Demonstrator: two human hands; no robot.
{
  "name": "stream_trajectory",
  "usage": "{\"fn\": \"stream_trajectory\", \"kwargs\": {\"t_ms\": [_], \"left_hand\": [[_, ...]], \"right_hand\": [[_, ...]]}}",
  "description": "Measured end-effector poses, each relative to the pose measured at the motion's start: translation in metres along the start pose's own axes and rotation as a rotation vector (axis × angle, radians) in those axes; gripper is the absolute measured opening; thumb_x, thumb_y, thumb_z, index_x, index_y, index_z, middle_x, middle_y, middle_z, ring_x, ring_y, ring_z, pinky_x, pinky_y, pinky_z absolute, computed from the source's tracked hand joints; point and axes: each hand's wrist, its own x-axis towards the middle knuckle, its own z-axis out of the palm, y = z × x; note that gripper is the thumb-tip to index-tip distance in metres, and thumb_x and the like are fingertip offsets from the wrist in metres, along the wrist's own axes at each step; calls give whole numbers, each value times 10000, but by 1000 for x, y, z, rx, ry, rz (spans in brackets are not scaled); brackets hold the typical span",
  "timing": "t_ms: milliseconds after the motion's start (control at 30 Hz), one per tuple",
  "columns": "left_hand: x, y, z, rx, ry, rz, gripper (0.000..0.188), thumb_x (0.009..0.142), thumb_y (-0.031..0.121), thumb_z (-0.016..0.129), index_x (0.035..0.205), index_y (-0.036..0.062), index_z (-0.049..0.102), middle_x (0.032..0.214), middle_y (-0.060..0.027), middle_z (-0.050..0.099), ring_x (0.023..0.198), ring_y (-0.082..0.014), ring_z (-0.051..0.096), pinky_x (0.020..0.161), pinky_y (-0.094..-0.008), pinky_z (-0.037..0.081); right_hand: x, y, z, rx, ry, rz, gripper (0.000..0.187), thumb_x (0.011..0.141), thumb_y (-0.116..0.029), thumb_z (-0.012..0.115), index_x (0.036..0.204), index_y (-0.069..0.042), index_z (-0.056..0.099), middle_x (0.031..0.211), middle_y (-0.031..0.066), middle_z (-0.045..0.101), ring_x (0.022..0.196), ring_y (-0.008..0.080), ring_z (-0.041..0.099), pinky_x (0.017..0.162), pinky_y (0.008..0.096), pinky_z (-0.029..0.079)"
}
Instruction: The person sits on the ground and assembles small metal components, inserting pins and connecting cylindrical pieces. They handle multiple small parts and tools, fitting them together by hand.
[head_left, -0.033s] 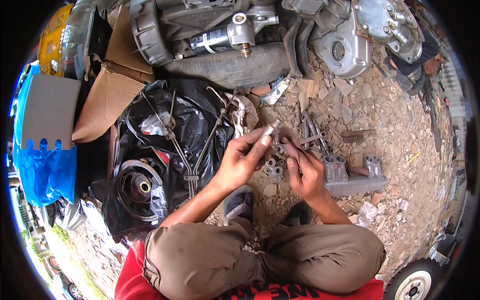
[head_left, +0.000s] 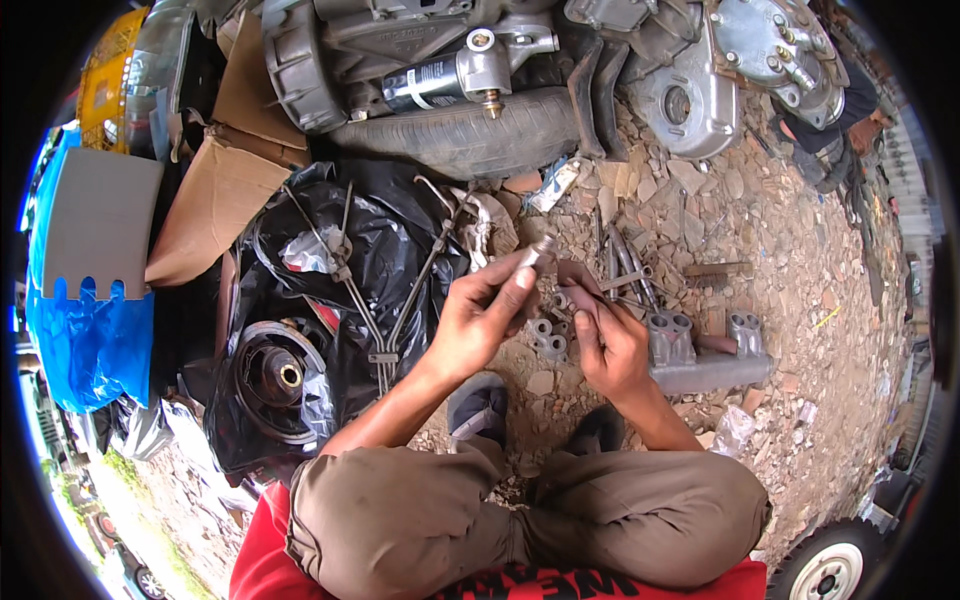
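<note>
Metal fitting (head_left: 541,250), small and round like a short pipe, is near the middle of the frame, up in the air. The left hand (head_left: 480,312) holds it, pinched between the thumb and the fingers. Its free end pokes out past the thumb tip, and its long side slants toward the upper right of the frame.

The right hand (head_left: 615,348) is just to the right and a bit lower. It grips a thin brown strip (head_left: 582,294) that may be sandpaper, with the thumb pressed near it. The strip slants the other way, with its top end leaning toward the fitting. They are very close, but I cannot tell if they touch. The left hand is the nearer one, since it has the fitting in its grip. I see nothing standing between the two.

Under the hands, near the middle, small metal rings (head_left: 548,340) lie on the stony ground (head_left: 800,270). Right of the middle are long metal rods (head_left: 633,260) and a big grey pipe part (head_left: 712,373) with round holes on top. A black plastic bag (head_left: 385,200) is left of the middle, and an old tire (head_left: 460,137) lies at the top. All these are clear of the fitting.
</note>
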Motion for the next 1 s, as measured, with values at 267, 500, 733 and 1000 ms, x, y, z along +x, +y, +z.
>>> {"fn": "stream_trajectory", "kwargs": {"t_ms": [267,500,733,1000], "left_hand": [[1,4,-6,18,80,79,450,1043,375,479,1288,13,587,866,-16,616,681,-69,511,568,-193,380],[6,-12,-7,-24,-1,112,347,1015,267,578,1257,20,560,920,-20,626,753,-76,551,658,-219,428],[2,-11,-7,56,-145,61,330,998,179,604,1264,-5,538,1007,-46,655,836,-78,578,734,-246,466],[2,2,5,158,-230,110,246,993,93,574,1197,-38,620,1120,-105,673,1079,-164,614,955,-322,495]], "right_hand": [[16,-12,-6,4,167,8,254,974,-113,546,1061,88,675,1132,214,597,1024,344,615,883,406,508],[6,-15,-17,45,177,-290,241,967,-148,583,1069,37,699,1165,171,617,971,303,637,819,394,534],[4,-14,-22,30,112,-502,309,851,-147,706,1132,-19,688,1212,65,635,836,232,627,726,347,493],[2,-3,-9,89,108,-421,317,846,-11,660,1160,18,641,1241,164,656,972,280,697,680,350,516]]}}
